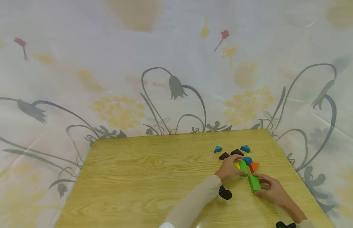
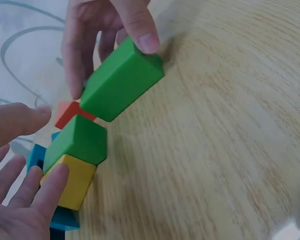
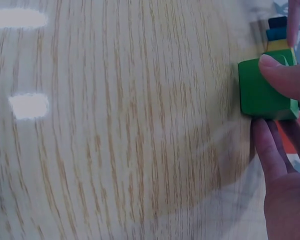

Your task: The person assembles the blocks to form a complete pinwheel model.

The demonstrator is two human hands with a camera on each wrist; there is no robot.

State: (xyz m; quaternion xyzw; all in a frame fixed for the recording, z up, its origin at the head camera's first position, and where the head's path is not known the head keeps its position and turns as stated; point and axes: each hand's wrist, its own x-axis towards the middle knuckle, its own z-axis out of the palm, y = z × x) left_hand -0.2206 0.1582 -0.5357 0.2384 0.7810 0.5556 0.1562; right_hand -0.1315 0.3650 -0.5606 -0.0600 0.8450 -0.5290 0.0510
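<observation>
My right hand (image 1: 271,191) grips a long green block (image 1: 254,183), thumb at its near end and fingers along its far side, as the left wrist view also shows. Just beyond it lies a second green block (image 2: 75,142) with a yellow block (image 2: 75,182) against its side. At these two is my left hand (image 1: 230,167), its fingers extended beside the yellow block and its thumb apart from the green one. An orange triangular block (image 1: 254,167) and a blue block (image 1: 247,160) sit right by the second green block.
Beyond the hands lie two dark blocks (image 1: 237,152) and, farther back, a blue triangular block (image 1: 217,148) and another blue block (image 1: 245,148). All are on a wood-grain table (image 1: 136,177), whose back edge meets a flower-printed curtain (image 1: 176,47).
</observation>
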